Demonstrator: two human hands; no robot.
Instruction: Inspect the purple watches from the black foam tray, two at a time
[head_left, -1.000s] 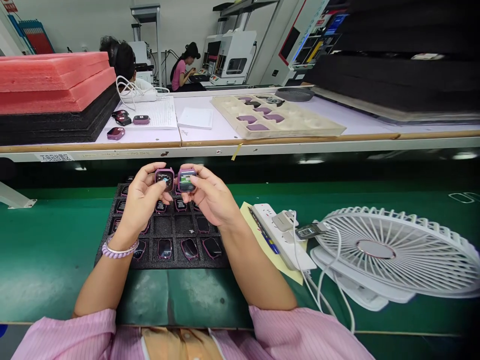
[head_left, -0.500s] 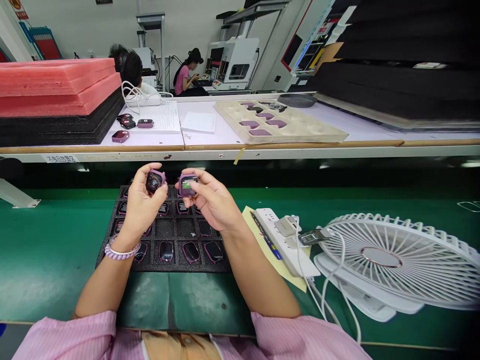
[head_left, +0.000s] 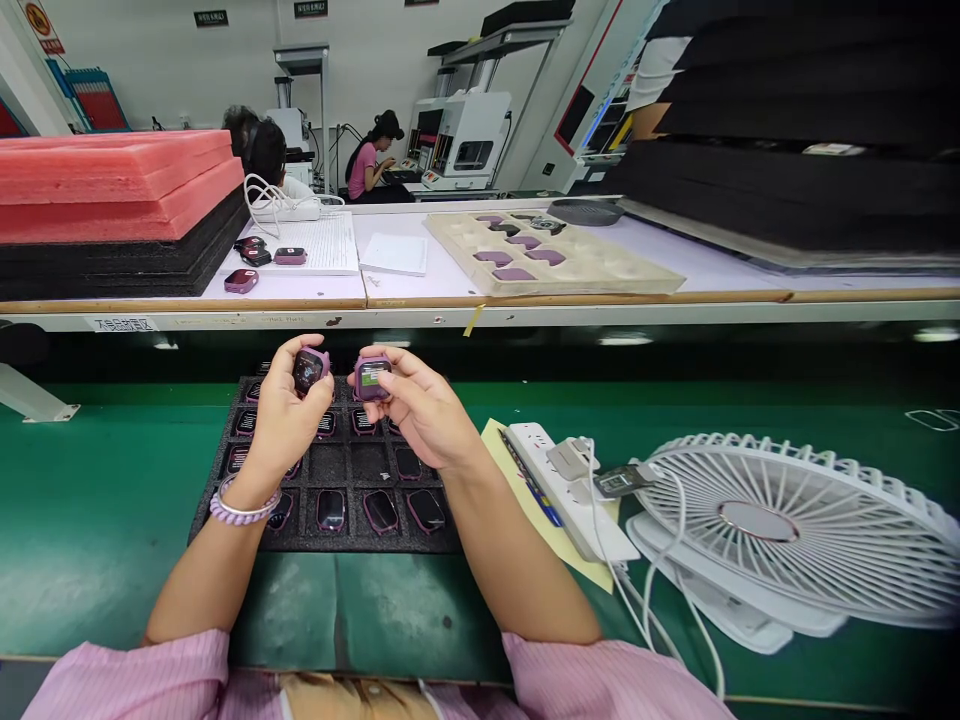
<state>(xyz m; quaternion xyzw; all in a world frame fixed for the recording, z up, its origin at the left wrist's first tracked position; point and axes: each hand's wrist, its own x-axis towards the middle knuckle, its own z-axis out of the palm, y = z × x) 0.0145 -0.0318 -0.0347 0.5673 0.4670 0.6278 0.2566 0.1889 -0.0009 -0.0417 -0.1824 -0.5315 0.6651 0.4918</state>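
Each hand pinches a purple watch body — the left hand [head_left: 289, 415] holds the dark-screened watch [head_left: 309, 370]; the right hand [head_left: 420, 405] holds the lit-screened watch [head_left: 372, 376]; both are raised just above the black foam tray [head_left: 349, 465] on the green bench [head_left: 90, 500] — a white fan [head_left: 795, 525] lies to the right.

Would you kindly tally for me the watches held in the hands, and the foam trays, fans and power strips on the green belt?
Watches held: 2, left watch in left hand, right watch in right hand
Black foam tray: 1
White fan: 1
Power strip: 1
Total: 5
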